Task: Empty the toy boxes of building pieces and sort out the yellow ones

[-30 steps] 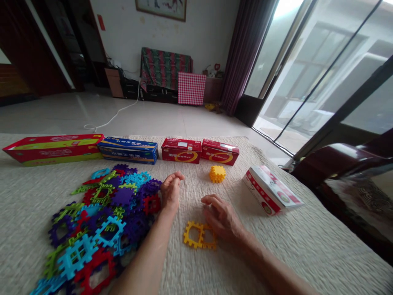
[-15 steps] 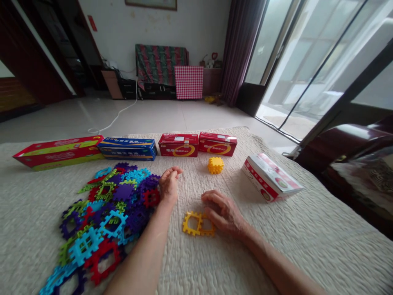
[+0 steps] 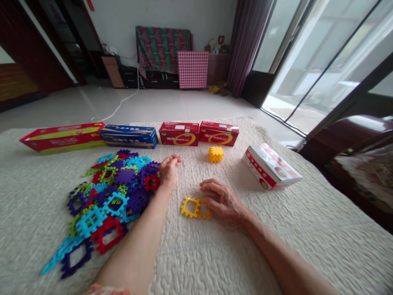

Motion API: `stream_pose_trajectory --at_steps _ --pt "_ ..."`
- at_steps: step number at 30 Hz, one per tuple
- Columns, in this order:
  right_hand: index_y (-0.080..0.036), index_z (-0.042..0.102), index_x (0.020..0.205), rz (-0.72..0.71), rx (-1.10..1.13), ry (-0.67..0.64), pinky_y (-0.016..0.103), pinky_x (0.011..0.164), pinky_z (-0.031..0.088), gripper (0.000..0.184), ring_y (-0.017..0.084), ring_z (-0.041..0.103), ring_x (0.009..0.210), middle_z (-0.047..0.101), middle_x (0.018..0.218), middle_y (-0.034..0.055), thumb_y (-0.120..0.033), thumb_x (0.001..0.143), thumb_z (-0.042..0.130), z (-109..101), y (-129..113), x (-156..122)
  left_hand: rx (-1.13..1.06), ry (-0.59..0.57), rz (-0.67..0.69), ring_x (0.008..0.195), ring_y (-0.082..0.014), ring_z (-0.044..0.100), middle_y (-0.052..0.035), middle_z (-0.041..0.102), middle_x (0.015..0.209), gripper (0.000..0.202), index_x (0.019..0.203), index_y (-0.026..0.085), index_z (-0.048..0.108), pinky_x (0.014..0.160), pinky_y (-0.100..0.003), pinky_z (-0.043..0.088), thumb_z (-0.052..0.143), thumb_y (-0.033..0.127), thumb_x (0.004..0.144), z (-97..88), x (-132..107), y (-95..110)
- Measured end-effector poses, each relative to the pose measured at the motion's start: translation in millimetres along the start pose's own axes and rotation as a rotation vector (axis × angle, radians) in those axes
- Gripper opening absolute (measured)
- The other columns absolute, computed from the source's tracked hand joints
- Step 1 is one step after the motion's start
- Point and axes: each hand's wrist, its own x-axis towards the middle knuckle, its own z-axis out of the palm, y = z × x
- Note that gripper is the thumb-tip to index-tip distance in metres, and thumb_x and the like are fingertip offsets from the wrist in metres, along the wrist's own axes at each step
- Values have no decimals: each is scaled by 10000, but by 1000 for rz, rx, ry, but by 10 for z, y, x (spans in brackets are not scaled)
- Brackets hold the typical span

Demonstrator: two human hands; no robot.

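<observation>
My left hand (image 3: 168, 170) is closed, thumb against curled fingers, just right of the pile. No piece shows between its fingertips. Low over the quilt, my right hand (image 3: 222, 200) has its fingers apart and loosely bent. Its thumb side overlaps the right end of two joined yellow interlocking plastic frames (image 3: 190, 208) lying flat. Beyond that hand stands a small yellow block (image 3: 215, 154) of notched pieces. Beside my left forearm lies a heap of interlocking plastic pieces (image 3: 125, 176) in purple, blue, green and red, some solid, some with openings.
Along the quilt's far edge stand a long red and green box (image 3: 66, 139), a blue box (image 3: 129, 136) and two red boxes (image 3: 179, 134). A white and red box (image 3: 272, 168) sits at right. Under everything is a cream quilted cover (image 3: 196, 258).
The view has tipped down slightly, so everything sits higher in the picture. Both hands keep nearly the same place and pose relative to the pieces.
</observation>
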Motion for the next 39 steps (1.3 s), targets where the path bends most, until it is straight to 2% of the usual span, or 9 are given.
stream_pose_trajectory --at_steps 3,6,10,14,23,29,36,39 --pt "-204 619 1037 -4 -13 -43 350 912 479 320 193 599 1030 616 1122 77 -75 747 580 -21 -7 -5 -26 -1 -12 750 -169 678 9 633 549 118 683 169 645 732 -262 438 603 157 574 -1 0 13" --pt "-212 598 1109 2 -58 -139 365 932 469 350 202 580 1048 600 1154 79 -141 767 631 -77 -64 -6 -53 4 -39 769 -174 678 5 629 556 127 695 164 636 738 -265 438 606 164 571 -2 2 32" --pt "-221 549 1228 1 -188 -282 409 951 455 585 241 541 1081 563 1191 100 -264 685 763 -141 -194 -17 -70 14 -68 804 -179 678 -4 631 584 161 722 157 623 763 -269 436 613 176 562 -3 8 48" --pt "-234 532 1240 31 -280 -299 436 958 445 692 255 522 1077 545 1189 96 -233 599 794 -123 -265 -22 -74 3 -73 844 -183 681 -3 636 618 187 749 162 615 819 -288 437 617 193 565 -12 17 35" --pt "-212 530 1254 68 -305 -294 422 951 464 679 248 532 1080 562 1168 100 -185 617 763 -105 -237 -28 -88 14 -82 796 -181 681 -4 640 594 181 743 160 629 790 -291 446 621 193 565 -15 32 24" --pt "-212 529 1254 77 -344 -231 398 892 507 616 225 582 1009 590 1121 93 -167 668 713 -195 -138 -28 -91 33 -92 744 -167 672 0 638 569 177 735 156 630 771 -281 449 616 178 560 2 8 62" --pt "-212 526 1236 116 -450 24 425 857 531 512 236 628 974 597 1127 115 -212 746 675 -351 153 -14 -77 28 -84 746 -175 672 -7 639 587 174 742 158 625 776 -292 457 613 177 570 -1 14 53" --pt "-214 524 1230 123 -466 66 451 892 517 483 251 619 1031 590 1169 124 -205 764 653 -370 240 -25 -81 28 -90 731 -168 667 -12 644 590 174 738 157 627 778 -293 460 613 176 566 -6 20 50"
